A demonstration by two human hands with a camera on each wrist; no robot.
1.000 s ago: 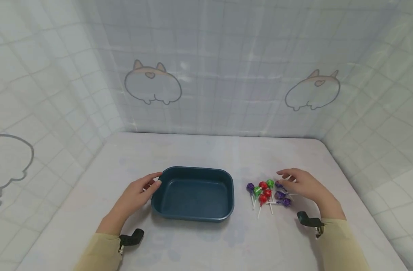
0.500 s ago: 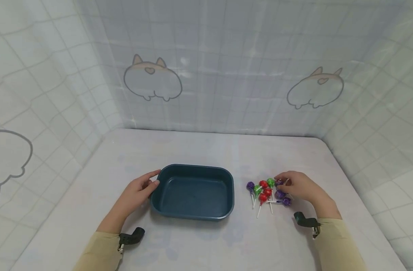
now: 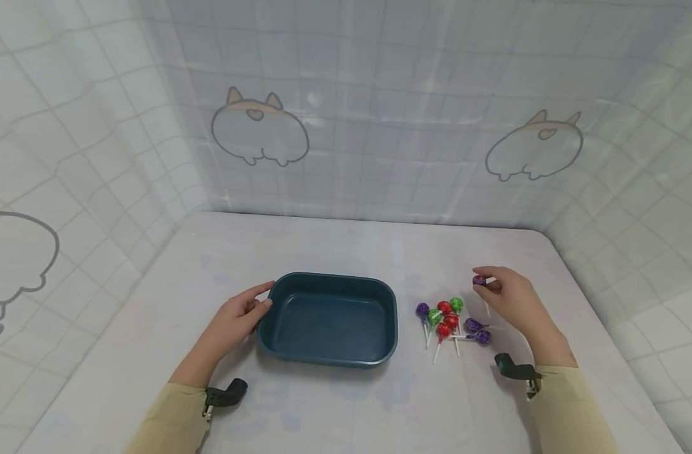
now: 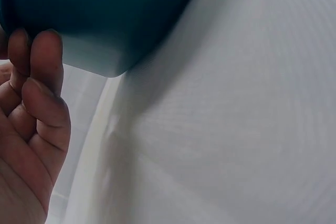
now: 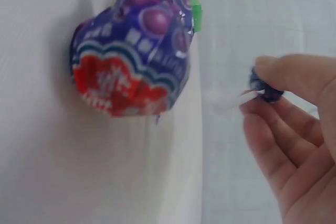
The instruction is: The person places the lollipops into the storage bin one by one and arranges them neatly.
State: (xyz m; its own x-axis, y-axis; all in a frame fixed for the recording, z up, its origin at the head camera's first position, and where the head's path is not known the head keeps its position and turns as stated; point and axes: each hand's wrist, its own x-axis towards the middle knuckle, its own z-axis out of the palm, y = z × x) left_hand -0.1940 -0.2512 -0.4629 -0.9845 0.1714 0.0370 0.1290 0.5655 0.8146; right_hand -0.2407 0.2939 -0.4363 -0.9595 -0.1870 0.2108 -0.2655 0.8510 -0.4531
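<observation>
A dark teal rectangular dish (image 3: 328, 321) stands on the table, nothing inside it. My left hand (image 3: 238, 318) holds its left end, thumb and index finger at the rim; the left wrist view shows curled fingers (image 4: 47, 61) against the outer wall. Raised just behind a group of lollipops, my right hand (image 3: 510, 296) pinches the head of a purple lollipop (image 3: 479, 280) between thumb and fingers, its white stick pointing down. The group holds red lollipops (image 3: 444, 330), green lollipops (image 3: 457, 304) and purple lollipops (image 3: 483, 338), several sticks crossing. Up close in the right wrist view is a purple wrapped lollipop (image 5: 131, 61).
The pale table (image 3: 334, 410) ends at a back edge before a hanging tiled-pattern sheet (image 3: 391, 151) with cartoon drawings; similar sheets flank both sides. A black wrist camera (image 3: 226, 392) sits on the left wrist, and another black camera (image 3: 516, 367) on the right.
My right hand has reached into the lollipops, pinched a purple one, and lifted it away toward the back right. My left hand has stayed at the dish.
</observation>
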